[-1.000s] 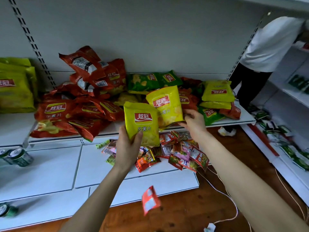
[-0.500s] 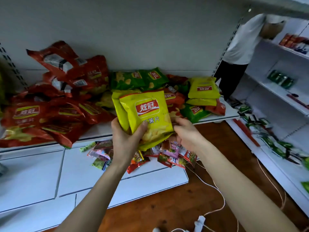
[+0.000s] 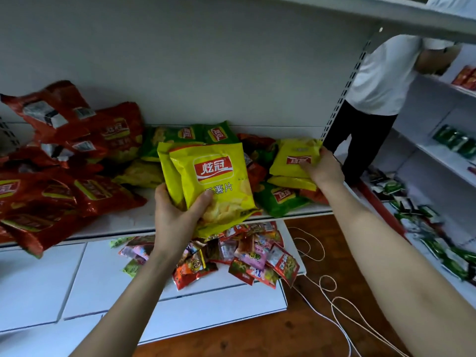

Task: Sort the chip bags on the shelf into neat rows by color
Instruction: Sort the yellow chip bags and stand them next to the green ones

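Note:
My left hand (image 3: 177, 215) grips two yellow chip bags (image 3: 216, 186) stacked together, held upright in front of the white shelf (image 3: 144, 222). My right hand (image 3: 322, 168) reaches to the shelf's right end and takes hold of a third yellow bag (image 3: 291, 157), which lies on another yellow bag (image 3: 291, 182). A heap of red bags (image 3: 64, 163) fills the shelf's left part. Green bags (image 3: 185, 135) lie at the back middle, and one green bag (image 3: 280, 199) sits near the front right.
Small mixed snack packets (image 3: 244, 256) lie piled on the lower shelf. White cords (image 3: 329, 287) trail over the wooden floor. A person in a white shirt (image 3: 381, 78) stands at the right by another shelf unit with green packets (image 3: 453, 140).
My right hand let go of the bag it passed to my left hand and moved right onto the yellow bag at the shelf's end. The view shifted right.

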{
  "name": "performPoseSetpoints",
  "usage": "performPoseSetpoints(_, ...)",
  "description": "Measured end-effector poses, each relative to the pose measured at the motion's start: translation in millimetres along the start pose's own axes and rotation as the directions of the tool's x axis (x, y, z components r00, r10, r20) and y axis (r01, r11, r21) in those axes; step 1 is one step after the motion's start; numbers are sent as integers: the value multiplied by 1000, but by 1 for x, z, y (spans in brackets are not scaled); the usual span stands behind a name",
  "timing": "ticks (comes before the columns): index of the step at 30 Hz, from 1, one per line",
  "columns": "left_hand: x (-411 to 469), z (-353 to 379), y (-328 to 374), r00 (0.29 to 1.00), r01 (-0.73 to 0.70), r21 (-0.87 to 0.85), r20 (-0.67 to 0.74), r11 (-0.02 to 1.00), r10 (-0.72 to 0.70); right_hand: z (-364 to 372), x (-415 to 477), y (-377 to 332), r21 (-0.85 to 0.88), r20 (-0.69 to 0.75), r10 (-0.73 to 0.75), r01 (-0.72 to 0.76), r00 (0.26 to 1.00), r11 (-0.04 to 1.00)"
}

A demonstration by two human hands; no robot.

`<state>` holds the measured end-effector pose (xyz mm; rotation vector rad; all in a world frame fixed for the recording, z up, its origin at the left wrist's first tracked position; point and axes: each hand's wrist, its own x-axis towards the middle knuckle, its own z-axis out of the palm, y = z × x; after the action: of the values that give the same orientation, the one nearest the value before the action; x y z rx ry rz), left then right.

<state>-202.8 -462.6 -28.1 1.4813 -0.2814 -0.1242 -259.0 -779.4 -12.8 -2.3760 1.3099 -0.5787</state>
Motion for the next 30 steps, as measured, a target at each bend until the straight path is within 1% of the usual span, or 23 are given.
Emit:
performPoseSetpoints(1, -1, 4, 0, 1000, 0, -1, -4, 1000, 0, 2, 4, 4, 20, 12, -26, 26, 1000, 999)
performPoseSetpoints(2, -2, 8, 1, 1000, 1, -3, -7, 1000, -1, 1, 4, 5, 66, -7, -46, 47, 999, 997)
performPoseSetpoints(4, -4, 14, 1, 1000, -4, 0, -26, 1000, 4, -9, 5, 2, 224, -106, -74, 96, 992, 970)
performPoseSetpoints(6, -6, 17, 2, 999, -16, 7, -46, 1000, 16, -25, 6, -4, 436, -198, -102, 181, 975, 882)
performPoseSetpoints(7, -7, 18, 3, 998, -21, 6, -56, 1000, 21, -34, 4, -8, 544, -193, -124, 212, 973, 812)
performPoseSetpoints(8, -9, 17, 5, 998, -26, 5, -65, 1000, 26, -43, 1, -13, 651, -131, -167, 212, 977, 729)
performPoseSetpoints(9, -10, 16, 6, 997, -32, 1, -74, 1000, 32, -53, -4, -20, 759, -21, -235, 168, 972, 629)
performPoseSetpoints(10, -11, 14, 9, 996, -37, -2, -85, 999, 37, -60, -9, -25, 831, 107, -315, 89, 943, 549)
performPoseSetpoints(11, -11, 10, 10, 994, -40, -4, -104, 999, 39, -67, -16, -32, 864, 220, -404, 15, 888, 503)
performPoseSetpoints(12, -12, 5, 13, 991, -40, -7, -128, 999, 39, -71, -23, -39, 868, 312, -494, -31, 811, 496)
performPoseSetpoints(13, -12, -1, 15, 987, -41, -10, -155, 999, 39, -74, -30, -47, 856, 394, -570, -62, 721, 513)
performPoseSetpoints(15, -14, -17, 18, 977, -41, -13, -209, 999, 38, -71, -41, -63, 817, 510, -661, -70, 550, 573)
performPoseSetpoints(16, -17, -26, 20, 971, -44, -17, -236, 999, 39, -68, -45, -71, 808, 532, -687, -56, 496, 586)
performPoseSetpoints(17, -19, -37, 21, 963, -49, -21, -268, 999, 41, -64, -49, -79, 816, 524, -710, -40, 471, 577)
performPoseSetpoints(18, -23, -47, 23, 951, -56, -23, -305, 998, 46, -59, -52, -89, 835, 498, -729, -35, 469, 549)
performPoseSetpoints(21, -32, -87, 31, 893, -81, 5, -443, 997, 75, -42, -62, -120, 903, 407, -765, -95, 498, 419)
performPoseSetpoints(22, -35, -102, 36, 871, -92, 33, -481, 995, 96, -37, -68, -130, 910, 402, -771, -121, 494, 397)
performPoseSetpoints(23, -38, -116, 40, 850, -103, 72, -511, 992, 125, -34, -75, -141, 911, 407, -787, -143, 464, 387)
performPoseSetpoints(24, -40, -127, 44, 833, -112, 113, -531, 987, 156, -32, -84, -149, 908, 418, -809, -154, 413, 390)
performPoseSetpoints(25, -43, -140, 47, 817, -118, 145, -548, 982, 179, -30, -97, -160, 901, 434, -837, -149, 333, 408)
performPoseSetpoints(27, -48, -162, 52, 801, -123, 157, -567, 980, 191, -25, -124, -184, 886, 463, -872, -89, 158, 455)
performPoseSetpoints(28, -51, -172, 54, 808, -119, 147, -560, 982, 182, -23, -139, -196, 883, 469, -878, -39, 93, 468)
performPoseSetpoints(30, -55, -192, 56, 843, -96, 106, -520, 990, 137, -16, -166, -223, 874, 476, -879, 107, 14, 475)
